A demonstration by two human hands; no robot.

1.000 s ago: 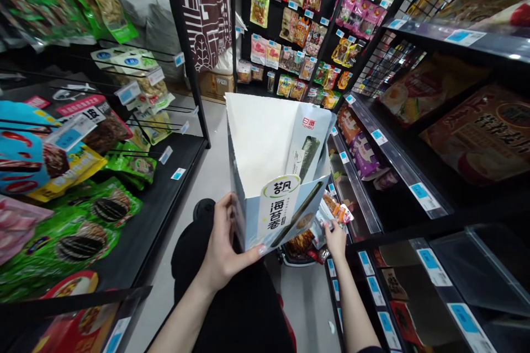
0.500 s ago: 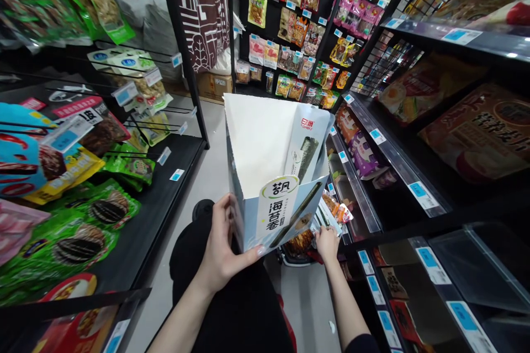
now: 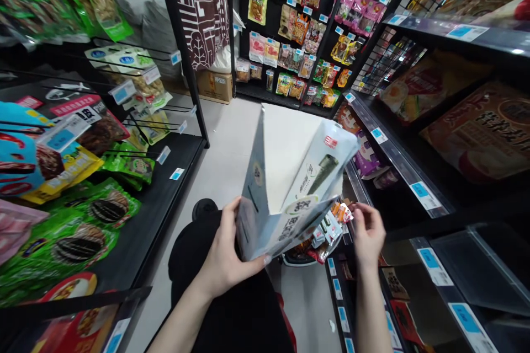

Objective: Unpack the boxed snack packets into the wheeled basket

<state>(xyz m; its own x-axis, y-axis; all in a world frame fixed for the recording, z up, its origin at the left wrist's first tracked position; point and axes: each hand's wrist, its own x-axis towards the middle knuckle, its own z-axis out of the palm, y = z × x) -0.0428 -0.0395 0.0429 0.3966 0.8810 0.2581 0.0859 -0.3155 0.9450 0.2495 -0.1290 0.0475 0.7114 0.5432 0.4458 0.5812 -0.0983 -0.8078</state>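
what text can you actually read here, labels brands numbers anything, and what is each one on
"18": on a white tag hung at the left rack; the rest of it is unclear.
Display box in the left hand: round printed label, motion-blurred, unreadable.
Seaweed pack inside it: red logo, too blurred.
Big bag on the right shelf: large Chinese characters, not clear enough to quote.
Blue price tags: too small.

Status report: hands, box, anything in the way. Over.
Left hand gripping seaweed display box at bottom corner. Right hand open, beside small snack packets. Box tilted right, one seaweed pack inside. Shelf edge close on right.
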